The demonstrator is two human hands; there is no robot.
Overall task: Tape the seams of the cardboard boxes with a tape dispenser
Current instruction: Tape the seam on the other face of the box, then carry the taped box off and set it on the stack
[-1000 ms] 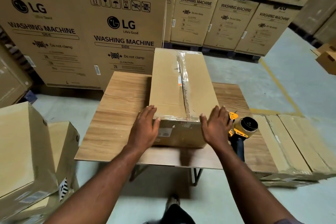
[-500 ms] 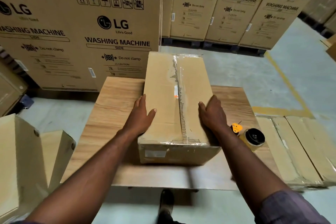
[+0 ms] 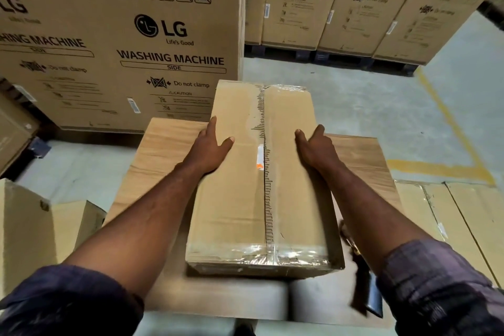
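Cardboard box (image 3: 234,199): closed, contents unseen, centre seam and near edge taped; lies lengthwise on wooden table (image 3: 163,150). Left hand (image 3: 208,148), right hand (image 3: 315,148): pressed against opposite sides, fingers straight, thumbs on top. Tape dispenser (image 3: 362,292): blurred, beside box under right forearm.

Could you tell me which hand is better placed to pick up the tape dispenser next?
The right hand, likely. The tape dispenser lies on the table right of the cardboard box, under the right forearm; the left hand presses the box's opposite side.
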